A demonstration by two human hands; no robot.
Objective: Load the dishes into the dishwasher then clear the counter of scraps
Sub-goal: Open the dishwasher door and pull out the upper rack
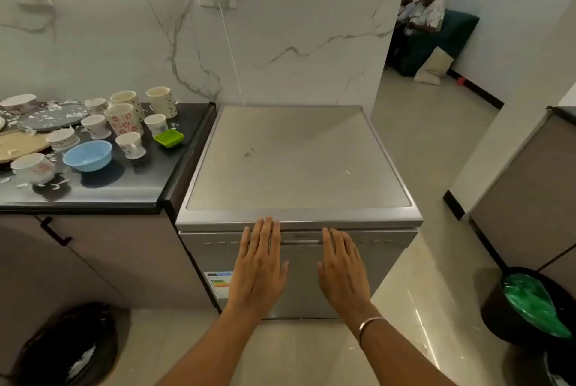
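Note:
A silver freestanding dishwasher stands in front of me with its door closed. My left hand and my right hand are both held flat, fingers apart, in front of the door's upper part by the handle slot, holding nothing. On the dark counter to the left sit several patterned cups, a blue bowl, a small green dish, a grey plate and a wooden board. White scraps lie scattered among them.
A bin with a black bag stands on the floor at lower left. A black bin with a green liner stands at the right beside a cabinet. People sit on a sofa in the far room. A power cord runs down the marble wall.

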